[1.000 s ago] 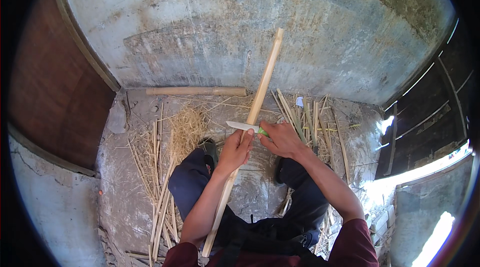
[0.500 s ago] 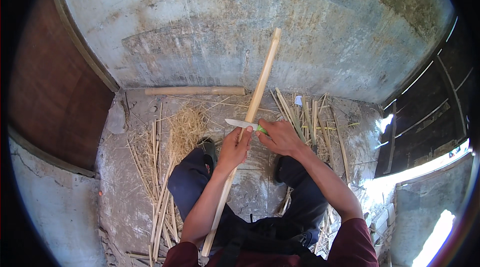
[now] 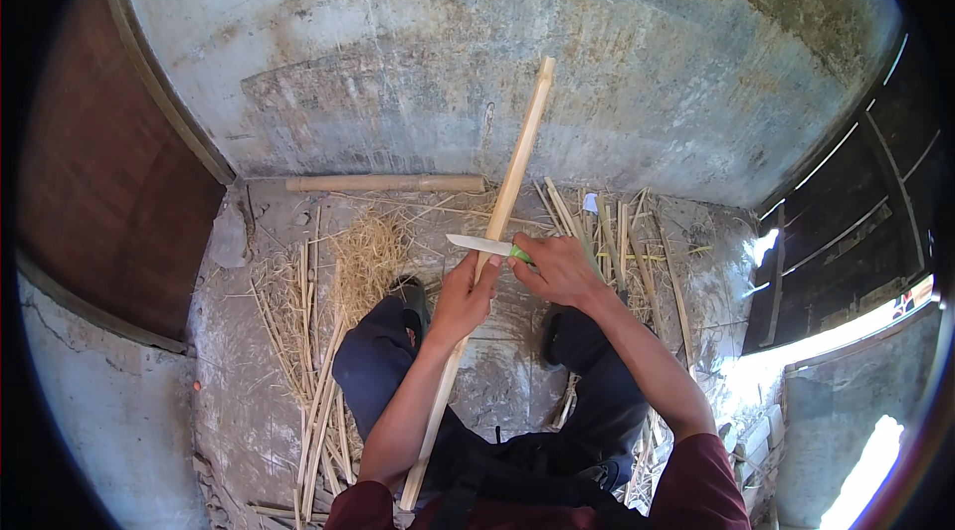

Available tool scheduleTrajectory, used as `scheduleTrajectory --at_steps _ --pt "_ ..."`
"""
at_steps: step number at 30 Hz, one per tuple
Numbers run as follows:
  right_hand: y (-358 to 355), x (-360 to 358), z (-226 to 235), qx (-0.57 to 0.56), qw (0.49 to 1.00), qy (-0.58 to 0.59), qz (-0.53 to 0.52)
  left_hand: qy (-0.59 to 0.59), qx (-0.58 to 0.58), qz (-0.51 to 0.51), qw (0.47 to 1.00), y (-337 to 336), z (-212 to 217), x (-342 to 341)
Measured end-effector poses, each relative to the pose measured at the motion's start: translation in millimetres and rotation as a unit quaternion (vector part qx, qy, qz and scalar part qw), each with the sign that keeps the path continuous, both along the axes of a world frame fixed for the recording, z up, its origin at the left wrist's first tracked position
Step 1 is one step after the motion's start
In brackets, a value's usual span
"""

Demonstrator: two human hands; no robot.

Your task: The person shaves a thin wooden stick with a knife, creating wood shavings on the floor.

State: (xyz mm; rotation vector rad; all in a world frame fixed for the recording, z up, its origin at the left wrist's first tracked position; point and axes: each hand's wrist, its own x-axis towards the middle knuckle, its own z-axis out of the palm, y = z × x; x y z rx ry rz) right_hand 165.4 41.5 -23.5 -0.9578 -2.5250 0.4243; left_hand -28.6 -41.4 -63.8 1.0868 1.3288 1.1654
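Observation:
A long split bamboo strip [image 3: 520,160] slants up from my lap, its far end standing out in front of the wall. My left hand [image 3: 466,297] is closed round the strip below its middle, the thumb lying near the blade. In my right hand [image 3: 559,267] is a knife [image 3: 478,245] with a green handle, mostly hidden by the fingers. Its pale blade lies across the strip just above my left hand, tip to the left, seemingly touching the bamboo.
A round bamboo pole [image 3: 386,183] lies along the foot of the wall [image 3: 398,83]. Curly shavings [image 3: 370,254] are heaped by my left foot. Cut strips [image 3: 316,411] lie at left, and more bamboo strips [image 3: 642,257] at right. A brown panel [image 3: 109,162] stands on the left.
The view has shifted very slightly. Both hands, the knife and the bamboo strip keep almost the same places; the blade has tilted a little.

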Motion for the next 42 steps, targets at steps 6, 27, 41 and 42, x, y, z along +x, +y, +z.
scheduleTrajectory --at_steps 6,27,41,42 --pt "-0.8 -0.5 2.4 0.001 1.000 -0.006 -0.012 -0.009 -0.008 -0.006 1.000 0.0 -0.8 -1.9" --pt "27.2 16.1 0.9 0.047 0.997 0.023 -0.058 0.012 -0.001 -0.016 1.000 -7.9 5.0 -0.1" --pt "84.9 72.4 -15.6 0.040 0.960 0.106 -0.255 0.076 0.031 -0.084 0.993 -23.4 -5.0 8.1" --pt "82.2 71.4 -15.5 0.038 0.960 0.106 -0.256 0.055 0.034 -0.089 0.994 -23.7 -3.2 8.4"
